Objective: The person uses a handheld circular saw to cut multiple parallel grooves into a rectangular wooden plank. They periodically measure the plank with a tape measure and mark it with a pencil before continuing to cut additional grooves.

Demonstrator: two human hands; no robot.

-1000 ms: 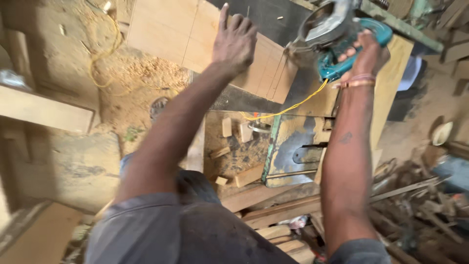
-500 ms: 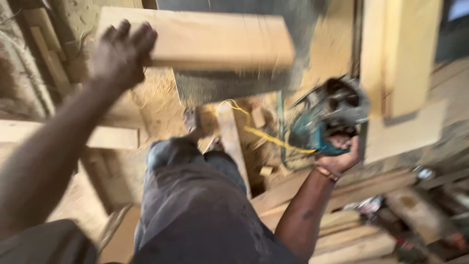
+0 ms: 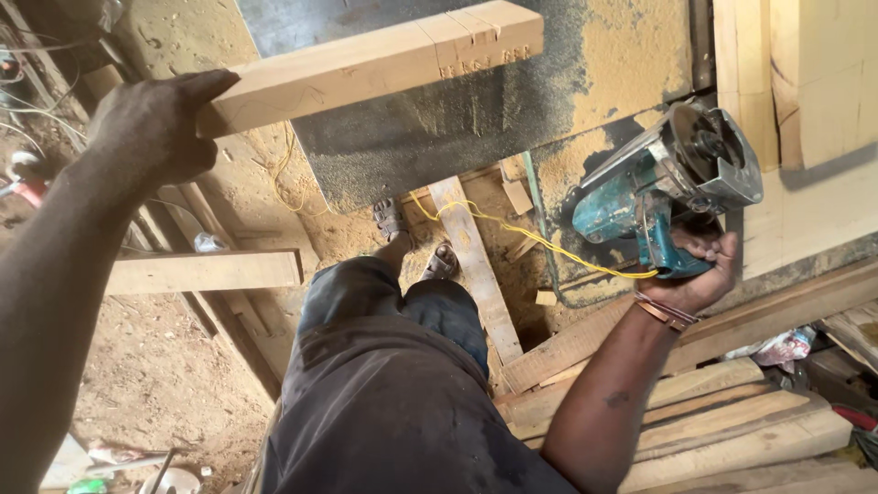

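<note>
1. Up at the top left of the head view, the left hand [image 3: 151, 128] is lifted high on a long arm that runs up from the bottom left corner. Its fingers are curled and pressed together around the end of a wood block [image 3: 366, 62], with the thumb lying on top.
2. The wood block is pale and long. It sticks out to the right from the hand, a bit tilted, above a dark board [image 3: 457, 119] dusted with sawdust.
3. On the right side, the right hand [image 3: 700, 265] is turned palm up, with the arm bent and rising from the bottom. Its fingers are wrapped tight around the handle of a blue-green power saw [image 3: 668, 187]. A band sits on the wrist.
4. The power saw is held up near a pale plank [image 3: 805, 82], its round metal part at the top right. A yellow cord [image 3: 512, 229] trails from it to the left.
5. Down below are dark trousers [image 3: 384, 384], two feet, and stacked planks [image 3: 732, 412] at the bottom right
</note>
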